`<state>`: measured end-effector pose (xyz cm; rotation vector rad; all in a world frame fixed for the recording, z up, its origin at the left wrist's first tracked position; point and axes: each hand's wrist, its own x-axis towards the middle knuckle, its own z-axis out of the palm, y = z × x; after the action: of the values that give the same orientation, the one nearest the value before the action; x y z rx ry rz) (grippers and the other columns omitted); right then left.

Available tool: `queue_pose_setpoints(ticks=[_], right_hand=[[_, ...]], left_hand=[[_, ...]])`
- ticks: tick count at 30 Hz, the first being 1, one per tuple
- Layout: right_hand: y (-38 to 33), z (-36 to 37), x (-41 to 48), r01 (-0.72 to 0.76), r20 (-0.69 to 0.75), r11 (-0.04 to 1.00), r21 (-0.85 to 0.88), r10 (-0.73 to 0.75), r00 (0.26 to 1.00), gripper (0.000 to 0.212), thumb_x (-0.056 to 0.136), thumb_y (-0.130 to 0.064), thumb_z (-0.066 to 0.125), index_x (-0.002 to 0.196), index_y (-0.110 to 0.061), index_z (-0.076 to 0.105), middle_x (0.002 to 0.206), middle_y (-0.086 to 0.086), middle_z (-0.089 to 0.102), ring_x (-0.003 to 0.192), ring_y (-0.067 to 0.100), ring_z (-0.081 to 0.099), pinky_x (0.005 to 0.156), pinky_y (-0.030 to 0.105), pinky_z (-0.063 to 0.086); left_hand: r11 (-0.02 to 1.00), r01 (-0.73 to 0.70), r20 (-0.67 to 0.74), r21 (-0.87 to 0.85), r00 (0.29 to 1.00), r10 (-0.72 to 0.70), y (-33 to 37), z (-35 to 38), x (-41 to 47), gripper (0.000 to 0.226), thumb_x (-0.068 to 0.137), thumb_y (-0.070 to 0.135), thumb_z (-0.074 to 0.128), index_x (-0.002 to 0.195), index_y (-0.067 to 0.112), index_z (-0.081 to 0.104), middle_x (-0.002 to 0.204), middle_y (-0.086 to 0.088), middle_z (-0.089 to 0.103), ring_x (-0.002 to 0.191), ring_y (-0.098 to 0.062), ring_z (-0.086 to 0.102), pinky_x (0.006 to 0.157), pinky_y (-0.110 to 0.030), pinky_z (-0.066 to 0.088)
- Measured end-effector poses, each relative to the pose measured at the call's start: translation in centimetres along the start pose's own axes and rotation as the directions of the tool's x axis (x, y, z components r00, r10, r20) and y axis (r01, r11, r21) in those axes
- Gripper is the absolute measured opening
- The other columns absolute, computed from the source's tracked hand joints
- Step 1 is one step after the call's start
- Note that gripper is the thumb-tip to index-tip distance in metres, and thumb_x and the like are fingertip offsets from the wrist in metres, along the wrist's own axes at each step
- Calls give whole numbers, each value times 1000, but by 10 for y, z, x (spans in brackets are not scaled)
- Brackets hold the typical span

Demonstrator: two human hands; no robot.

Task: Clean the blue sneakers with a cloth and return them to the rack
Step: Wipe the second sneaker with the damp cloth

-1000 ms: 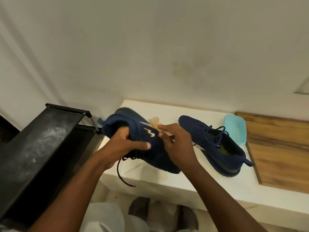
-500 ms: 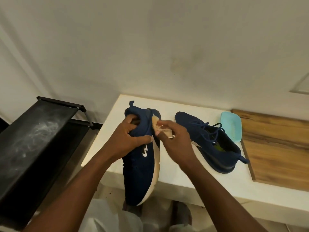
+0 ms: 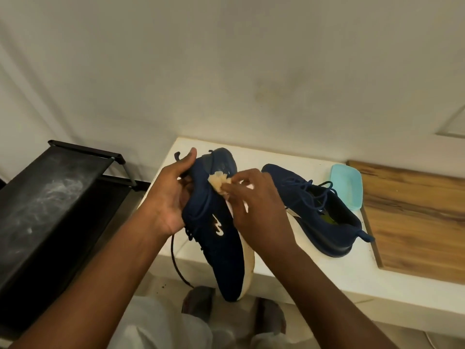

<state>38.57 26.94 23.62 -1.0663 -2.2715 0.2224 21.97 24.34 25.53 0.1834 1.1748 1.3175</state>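
Note:
My left hand (image 3: 168, 195) grips a blue sneaker (image 3: 224, 245) by its heel and collar, toe pointing down toward me, white sole turned to the right. A loose lace hangs below it. My right hand (image 3: 254, 200) pinches a small cream cloth (image 3: 219, 183) and presses it against the sneaker's side near the heel. The second blue sneaker (image 3: 314, 210) lies on the white counter (image 3: 289, 270) to the right, opening up, laces loose. The black shoe rack (image 3: 50, 202) stands at the left, its top shelf dusty.
A light blue plastic dish (image 3: 348, 185) sits behind the second sneaker, against a wooden board (image 3: 415, 217) at the right. A pale wall runs behind the counter. My feet (image 3: 201, 308) and light trousers show below the counter edge.
The held sneaker has turned from lying sideways to hanging toe-down, then rotated further in my left hand. My right hand with the cloth has stayed at the heel area.

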Motion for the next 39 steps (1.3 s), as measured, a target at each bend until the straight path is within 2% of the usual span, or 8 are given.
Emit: queue_pose_setpoints(ticks=[8,12,16,21,23,29,33,39], right_hand=[[0,-25,27,164,-438,983,86,-110,892,21,97,-17,58,100,-2,72,102,14,65,94,22,58,80,24,48],[-3,-28,31,179,-506,981,72,-118,854,29,99,-22,52,96,-2,73,96,12,65,89,24,58,76,25,46],[-5,-27,32,167,-553,979,120,-74,830,14,96,-11,62,100,-2,72,100,13,63,94,24,57,76,28,49],[3,-41,53,-42,-385,995,87,72,920,21,90,-3,59,102,-12,74,99,7,67,92,25,59,79,36,47],[7,-48,53,-96,-274,994,51,107,956,24,88,-6,54,100,-14,74,96,7,68,89,27,60,78,33,45],[1,-43,13,41,-219,999,-15,-43,975,15,87,-3,59,93,-12,70,84,4,60,74,16,54,62,23,45],[7,-28,9,79,-293,996,32,-66,954,15,93,-3,59,102,-7,71,94,10,64,84,19,56,72,20,45],[22,-34,38,-222,-193,952,213,263,945,24,102,-17,48,115,-17,69,92,-9,51,84,0,54,74,0,34]], left_hand=[[804,-480,111,350,874,473,24,41,-26,24,94,40,66,113,27,69,103,2,78,94,-19,76,87,-38,60],[774,-555,205,305,832,515,26,42,-30,22,94,32,64,115,25,68,107,0,77,100,-21,74,91,-41,58],[781,-527,241,336,849,470,19,34,-21,49,84,42,75,127,20,65,116,-5,75,108,-27,71,100,-49,54],[687,-513,370,515,856,362,-12,32,-16,43,75,43,72,114,26,70,105,7,77,99,-10,73,93,-29,54],[680,-528,373,509,847,379,-20,30,-13,46,79,42,73,120,22,69,107,5,77,103,-13,72,98,-34,54],[721,-587,324,369,808,493,-17,22,-2,37,84,25,77,119,20,70,112,0,76,107,-19,72,98,-38,54],[688,-611,206,392,787,581,-16,20,4,63,71,57,74,115,11,71,103,-8,76,98,-27,74,90,-49,59],[536,-688,290,490,708,644,-37,27,-3,22,76,37,74,94,25,72,81,8,76,84,-16,75,68,-22,60]])
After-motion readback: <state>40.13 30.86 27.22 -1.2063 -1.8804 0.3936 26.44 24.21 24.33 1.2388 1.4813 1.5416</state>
